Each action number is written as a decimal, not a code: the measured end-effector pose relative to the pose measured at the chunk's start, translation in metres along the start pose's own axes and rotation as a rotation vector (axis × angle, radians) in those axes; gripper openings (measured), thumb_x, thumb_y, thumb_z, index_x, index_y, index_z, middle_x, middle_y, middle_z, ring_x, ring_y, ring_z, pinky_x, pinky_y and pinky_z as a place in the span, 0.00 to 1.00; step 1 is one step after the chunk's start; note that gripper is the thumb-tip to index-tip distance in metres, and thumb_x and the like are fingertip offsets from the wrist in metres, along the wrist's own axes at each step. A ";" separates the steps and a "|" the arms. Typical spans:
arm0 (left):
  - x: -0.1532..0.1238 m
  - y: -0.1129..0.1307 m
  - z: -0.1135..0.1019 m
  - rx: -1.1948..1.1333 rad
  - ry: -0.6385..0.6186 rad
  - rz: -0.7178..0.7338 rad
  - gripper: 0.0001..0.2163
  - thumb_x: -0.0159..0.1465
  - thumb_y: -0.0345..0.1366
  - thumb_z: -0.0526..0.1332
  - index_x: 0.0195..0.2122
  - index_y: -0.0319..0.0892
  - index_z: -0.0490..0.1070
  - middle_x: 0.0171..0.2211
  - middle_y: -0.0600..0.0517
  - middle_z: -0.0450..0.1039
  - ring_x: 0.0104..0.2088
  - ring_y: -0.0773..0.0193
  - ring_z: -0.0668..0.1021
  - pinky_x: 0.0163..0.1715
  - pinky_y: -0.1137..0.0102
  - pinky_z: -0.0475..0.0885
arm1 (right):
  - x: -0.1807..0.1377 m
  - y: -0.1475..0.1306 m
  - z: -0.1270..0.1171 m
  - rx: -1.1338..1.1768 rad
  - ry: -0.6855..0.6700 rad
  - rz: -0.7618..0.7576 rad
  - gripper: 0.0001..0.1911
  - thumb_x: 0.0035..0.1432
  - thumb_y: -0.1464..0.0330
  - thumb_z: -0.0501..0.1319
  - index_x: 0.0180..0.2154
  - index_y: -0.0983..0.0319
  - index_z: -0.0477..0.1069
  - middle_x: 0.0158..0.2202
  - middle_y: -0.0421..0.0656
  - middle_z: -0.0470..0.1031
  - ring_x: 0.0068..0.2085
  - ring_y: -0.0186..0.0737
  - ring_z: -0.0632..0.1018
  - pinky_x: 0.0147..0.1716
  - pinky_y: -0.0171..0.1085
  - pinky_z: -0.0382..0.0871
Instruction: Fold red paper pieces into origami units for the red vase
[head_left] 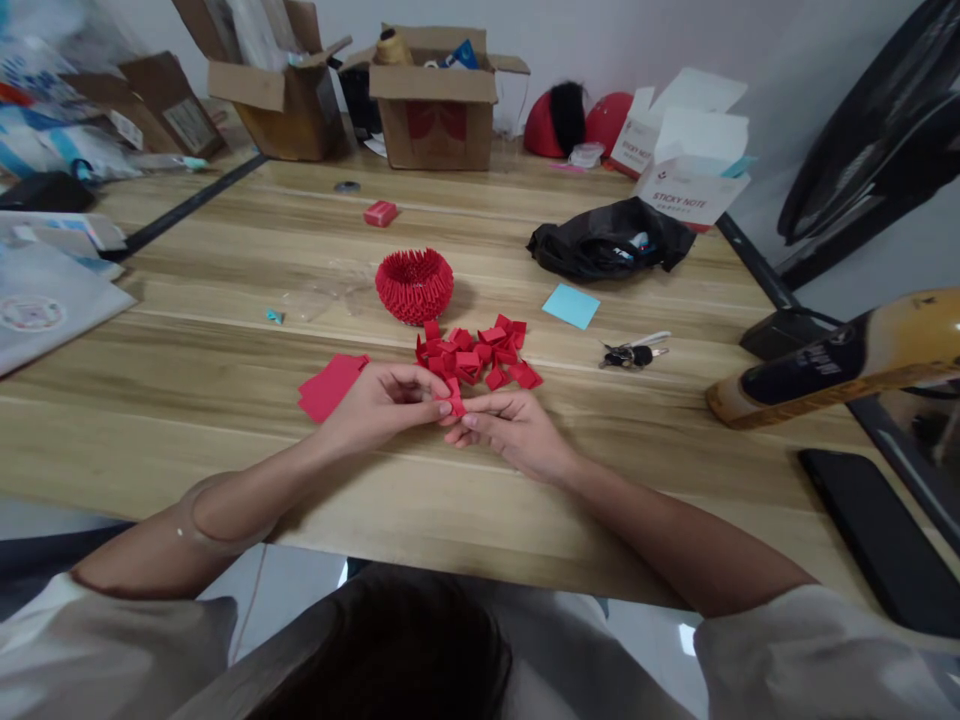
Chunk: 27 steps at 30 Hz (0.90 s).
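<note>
Between my two hands is a small folded piece of red paper (456, 399), pinched from both sides. My left hand (386, 405) grips it between thumb and forefinger. From the other side, my right hand (514, 430) closes thumb and fingers on the same piece. Just beyond them lies a loose pile of folded red paper pieces (480, 352). Several flat red paper sheets (330, 388) rest beside my left hand, partly covered by it. Farther back stands a round red bowl (415, 287) built from many folded paper pieces.
Toward the back right are a blue sticky note (571, 306), keys (631, 355) and a black bag (611, 240). A bottle (832, 360) and a black phone (877, 530) occupy the right side. Cardboard boxes (433, 120) line the wall; a small red block (380, 213) lies before them.
</note>
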<state>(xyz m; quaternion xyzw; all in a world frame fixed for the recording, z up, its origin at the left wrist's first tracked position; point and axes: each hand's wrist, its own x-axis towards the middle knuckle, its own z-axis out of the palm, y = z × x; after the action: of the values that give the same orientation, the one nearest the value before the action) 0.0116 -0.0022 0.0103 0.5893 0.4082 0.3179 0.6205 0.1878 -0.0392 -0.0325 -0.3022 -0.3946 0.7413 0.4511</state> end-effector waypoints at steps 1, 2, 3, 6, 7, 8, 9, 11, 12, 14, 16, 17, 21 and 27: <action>0.000 0.000 0.000 -0.002 -0.010 0.000 0.07 0.48 0.33 0.70 0.27 0.38 0.75 0.24 0.52 0.76 0.25 0.68 0.78 0.29 0.74 0.73 | 0.000 0.000 0.000 -0.001 0.004 -0.002 0.10 0.44 0.65 0.70 0.32 0.60 0.78 0.29 0.40 0.79 0.31 0.33 0.80 0.37 0.38 0.75; 0.000 -0.001 -0.001 -0.001 -0.018 0.004 0.07 0.48 0.33 0.70 0.27 0.38 0.75 0.24 0.52 0.76 0.26 0.68 0.78 0.29 0.75 0.73 | 0.000 -0.001 0.001 -0.001 0.009 -0.005 0.10 0.44 0.66 0.70 0.32 0.61 0.78 0.29 0.40 0.79 0.30 0.33 0.80 0.36 0.37 0.75; 0.000 -0.002 -0.001 0.002 -0.025 0.010 0.07 0.48 0.32 0.70 0.27 0.37 0.75 0.25 0.52 0.77 0.26 0.68 0.78 0.29 0.75 0.73 | 0.000 -0.001 0.001 -0.001 0.014 -0.009 0.10 0.43 0.66 0.70 0.31 0.61 0.78 0.28 0.40 0.79 0.29 0.33 0.80 0.35 0.36 0.75; -0.001 -0.004 -0.001 0.013 -0.041 0.038 0.07 0.49 0.32 0.70 0.28 0.37 0.75 0.27 0.51 0.77 0.27 0.68 0.78 0.30 0.74 0.74 | -0.001 -0.002 0.002 -0.003 0.036 0.003 0.09 0.43 0.67 0.70 0.30 0.62 0.78 0.27 0.40 0.79 0.28 0.32 0.79 0.33 0.35 0.75; -0.001 -0.005 0.000 0.018 -0.042 0.045 0.07 0.49 0.33 0.70 0.28 0.37 0.75 0.27 0.51 0.77 0.27 0.68 0.78 0.30 0.74 0.74 | -0.001 -0.002 0.002 -0.004 0.044 0.014 0.09 0.43 0.67 0.71 0.29 0.63 0.77 0.26 0.40 0.79 0.28 0.32 0.79 0.33 0.35 0.75; -0.001 -0.005 0.000 0.021 -0.040 0.053 0.07 0.49 0.33 0.70 0.28 0.37 0.75 0.27 0.51 0.77 0.27 0.67 0.78 0.30 0.74 0.74 | -0.001 -0.002 0.002 -0.006 0.052 0.026 0.09 0.42 0.67 0.71 0.29 0.63 0.77 0.26 0.40 0.79 0.27 0.32 0.79 0.32 0.34 0.75; -0.001 -0.005 0.001 0.025 -0.038 0.060 0.07 0.49 0.33 0.70 0.28 0.37 0.75 0.27 0.50 0.77 0.27 0.67 0.78 0.30 0.74 0.74 | -0.001 -0.002 0.002 -0.005 0.058 0.034 0.09 0.42 0.66 0.71 0.28 0.63 0.77 0.25 0.40 0.79 0.27 0.32 0.79 0.31 0.34 0.75; -0.002 -0.005 0.001 0.034 -0.037 0.071 0.07 0.49 0.33 0.70 0.27 0.37 0.75 0.27 0.50 0.77 0.27 0.67 0.78 0.30 0.73 0.74 | -0.002 -0.002 0.002 -0.002 0.067 0.043 0.10 0.41 0.66 0.71 0.27 0.64 0.76 0.25 0.40 0.79 0.25 0.31 0.78 0.29 0.33 0.75; -0.002 -0.005 0.002 0.039 -0.041 0.077 0.07 0.49 0.33 0.70 0.27 0.37 0.75 0.27 0.50 0.77 0.26 0.67 0.78 0.29 0.74 0.74 | -0.002 -0.002 0.002 -0.001 0.071 0.045 0.10 0.41 0.66 0.71 0.26 0.64 0.76 0.24 0.40 0.79 0.24 0.31 0.78 0.28 0.33 0.75; -0.002 -0.004 0.002 0.051 -0.049 0.088 0.07 0.50 0.33 0.70 0.27 0.37 0.75 0.26 0.50 0.77 0.26 0.67 0.77 0.29 0.74 0.73 | -0.002 -0.003 0.003 -0.006 0.080 0.055 0.10 0.41 0.66 0.71 0.25 0.64 0.75 0.23 0.40 0.78 0.23 0.31 0.78 0.26 0.32 0.74; -0.003 -0.004 0.002 0.070 -0.049 0.100 0.06 0.50 0.33 0.69 0.26 0.36 0.75 0.25 0.50 0.76 0.26 0.68 0.77 0.28 0.75 0.73 | -0.003 -0.004 0.004 -0.014 0.097 0.071 0.11 0.41 0.65 0.71 0.23 0.65 0.74 0.22 0.40 0.78 0.22 0.31 0.77 0.24 0.31 0.73; -0.003 -0.004 0.003 0.079 -0.045 0.108 0.06 0.50 0.33 0.69 0.26 0.36 0.75 0.25 0.50 0.76 0.26 0.68 0.77 0.27 0.75 0.73 | -0.003 -0.005 0.004 -0.016 0.106 0.076 0.11 0.40 0.65 0.71 0.23 0.65 0.74 0.22 0.40 0.78 0.22 0.31 0.77 0.23 0.30 0.72; -0.004 -0.003 0.005 0.093 -0.011 0.116 0.05 0.50 0.32 0.69 0.26 0.36 0.75 0.25 0.51 0.76 0.25 0.69 0.77 0.26 0.76 0.72 | -0.003 -0.004 0.005 -0.015 0.138 0.060 0.11 0.41 0.65 0.71 0.23 0.65 0.74 0.21 0.40 0.77 0.21 0.30 0.77 0.23 0.30 0.71; -0.005 -0.003 0.007 0.104 0.025 0.127 0.03 0.51 0.30 0.68 0.26 0.36 0.75 0.24 0.52 0.76 0.25 0.70 0.76 0.27 0.77 0.71 | -0.001 -0.001 0.004 -0.014 0.154 -0.028 0.09 0.45 0.64 0.69 0.25 0.63 0.75 0.24 0.40 0.78 0.24 0.30 0.77 0.25 0.31 0.72</action>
<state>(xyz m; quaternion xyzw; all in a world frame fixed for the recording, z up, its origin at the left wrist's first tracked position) 0.0152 -0.0101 0.0075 0.6416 0.3934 0.3423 0.5624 0.1857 -0.0412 -0.0300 -0.3560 -0.3680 0.7065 0.4886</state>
